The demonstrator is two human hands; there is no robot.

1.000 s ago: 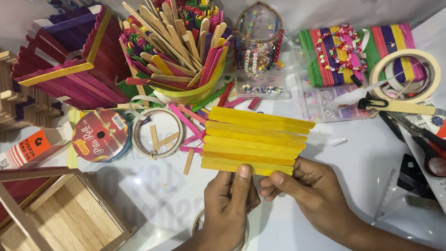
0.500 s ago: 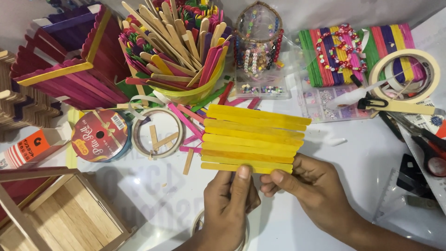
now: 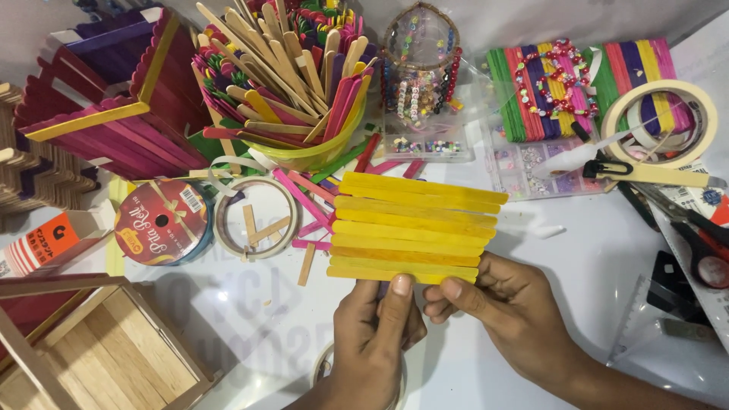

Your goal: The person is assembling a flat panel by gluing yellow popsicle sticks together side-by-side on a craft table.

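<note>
Both hands, left hand (image 3: 377,332), right hand (image 3: 507,317), pinching yellow stick panel (image 3: 412,228), seemingly glued, above white table (image 3: 600,258).

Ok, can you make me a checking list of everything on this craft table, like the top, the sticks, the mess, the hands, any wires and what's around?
Surface: white table, crowded along the back.
Job's things: yellow stick panel, craft sticks side by side, held at its lower edge.
Clutter: green bowl full of coloured sticks, red ribbon spool, tape ring, masking tape roll, bead box, scissors.
Hands: left hand and right hand both pinch the panel, thumbs on top.
Cables: nothing seen.
Surroundings: pink stick box at back left, plain wooden stick box at front left.
</note>
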